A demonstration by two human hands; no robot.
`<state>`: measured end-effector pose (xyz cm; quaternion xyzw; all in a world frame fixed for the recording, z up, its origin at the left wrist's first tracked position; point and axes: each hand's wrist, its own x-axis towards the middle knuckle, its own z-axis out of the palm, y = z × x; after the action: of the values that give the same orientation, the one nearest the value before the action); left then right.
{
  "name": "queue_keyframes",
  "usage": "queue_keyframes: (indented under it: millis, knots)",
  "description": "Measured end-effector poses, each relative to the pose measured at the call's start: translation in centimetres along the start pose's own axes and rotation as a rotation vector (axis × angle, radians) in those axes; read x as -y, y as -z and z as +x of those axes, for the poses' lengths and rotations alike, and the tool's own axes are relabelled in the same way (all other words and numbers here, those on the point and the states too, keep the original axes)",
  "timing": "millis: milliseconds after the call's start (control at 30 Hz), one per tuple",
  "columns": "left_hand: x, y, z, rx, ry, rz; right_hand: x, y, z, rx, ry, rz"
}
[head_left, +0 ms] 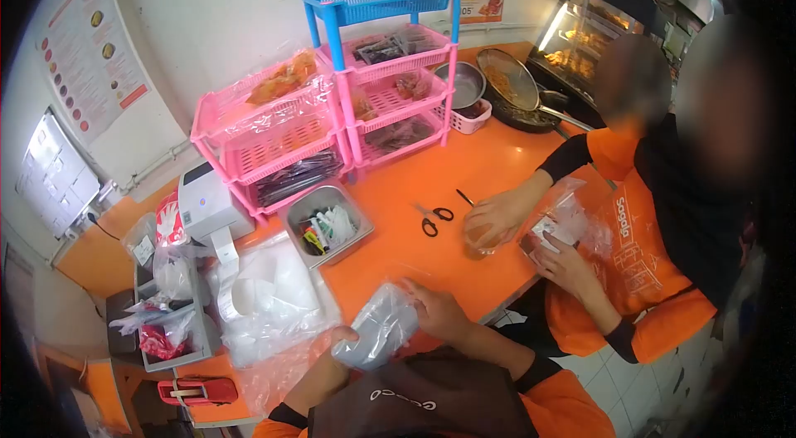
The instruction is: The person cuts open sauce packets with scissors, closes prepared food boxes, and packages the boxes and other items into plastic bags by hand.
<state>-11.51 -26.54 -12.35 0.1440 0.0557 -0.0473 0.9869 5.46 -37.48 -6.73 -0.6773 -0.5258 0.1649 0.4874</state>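
Observation:
Low in front of my body I hold a clear plastic bag (383, 330) with a greyish, flat-looking shape; what is inside, if anything, I cannot make out. My left hand (338, 345) grips its lower left side, fingers closed on the film. At the upper right edge, my right hand (433, 309) is closed on the same bag. Black-handled scissors (432, 221) lie on the orange table (398, 181) beyond my hands. Left of the bag is a stack of clear plastic sheets or bags (269, 285) with a paper strip (238, 280) over it.
A metal tray (358, 232) holds small packets. Pink racks (286, 148) with a blue top shelf (383, 4) stand behind. At right, a co-worker's hand (503, 221) rests on a small item and the other holds a wrapped packet (560, 227). Pans (518, 113) sit near the food warmer (590, 32).

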Motion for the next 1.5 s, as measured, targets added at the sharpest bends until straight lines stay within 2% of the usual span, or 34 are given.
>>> queue_keyframes:
  millis: [33,133,233,333,433,533,633,700,767,800,867,933,967,1000,1067,1167,1200,1300,1367,1400,1500]
  knots:
    - [0.0,0.4,-0.1,-0.014,0.0,0.0,-0.8,-0.5,-0.1,-0.041,-0.005,-0.038]
    - [0.1,1.4,-0.7,-0.058,0.015,0.011,-1.2,0.4,0.7,0.076,-0.021,-0.165]
    - [0.7,2.7,-1.5,-0.107,0.024,0.032,-0.8,0.1,0.8,0.138,-0.132,-0.045]
    - [1.1,3.4,-2.3,-0.14,0.02,0.052,-0.6,-0.1,0.7,0.107,-0.087,0.018]
    - [1.3,3.8,-2.4,-0.158,0.009,0.055,-2.1,-0.4,0.4,0.015,-0.054,0.066]
    - [0.8,3.8,-2.8,-0.185,-0.017,0.084,-1.2,0.1,0.7,-0.192,0.113,0.015]
    - [0.0,3.7,-3.3,-0.228,-0.061,0.126,-2.1,1.6,0.8,-0.351,0.068,0.044]
    - [-0.9,2.5,-4.9,-0.263,-0.151,0.221,-2.3,3.2,1.0,-0.544,-0.066,0.268]
    - [-2.5,1.3,-6.9,-0.318,-0.245,0.366,-0.6,5.2,1.5,-0.658,-0.079,0.446]
    - [-4.3,0.5,-9.0,-0.391,-0.336,0.489,-0.2,5.9,1.8,-0.715,-0.086,0.536]
    - [-8.5,-1.4,-14.2,-0.654,-0.565,0.818,-1.9,7.4,1.1,-0.606,-0.13,0.332]
    - [-13.0,-3.3,-18.5,-1.054,-0.926,1.118,-2.8,7.4,0.3,-0.537,-0.151,0.235]
    - [-14.8,-4.8,-19.0,-1.318,-1.2,1.058,-3.0,7.0,0.1,-0.523,-0.149,0.239]
    - [-16.4,-7.3,-20.3,-1.459,-1.274,1.233,-3.3,6.7,-0.1,-0.51,-0.147,0.242]
    - [-21.6,-4.6,-24.9,-1.636,-1.414,1.701,-4.7,5.6,-0.5,-0.508,-0.14,0.165]
    - [-24.1,-4.2,-26.2,-2.185,-1.061,1.825,-4.0,5.5,-0.7,-0.485,-0.124,0.092]
    - [-23.4,-4.9,-24.5,-2.32,-1.074,1.934,-3.5,5.4,-0.5,-0.475,-0.117,0.075]
    - [-20.4,-5.8,-18.8,-1.846,-1.108,2.219,-2.9,5.5,-0.3,-0.525,-0.024,-0.027]
    - [-17.3,-4.4,-14.5,-1.452,-0.946,1.866,-2.4,5.5,-0.2,-0.53,-0.023,-0.033]
    - [-15.1,-3.7,-12.4,-1.413,-0.925,2.168,-2.1,5.5,-0.3,-0.534,-0.025,-0.038]
    - [-9.3,-2.6,-6.3,-0.808,-0.515,1.685,-1.4,5.3,-0.3,-0.579,-0.002,-0.065]
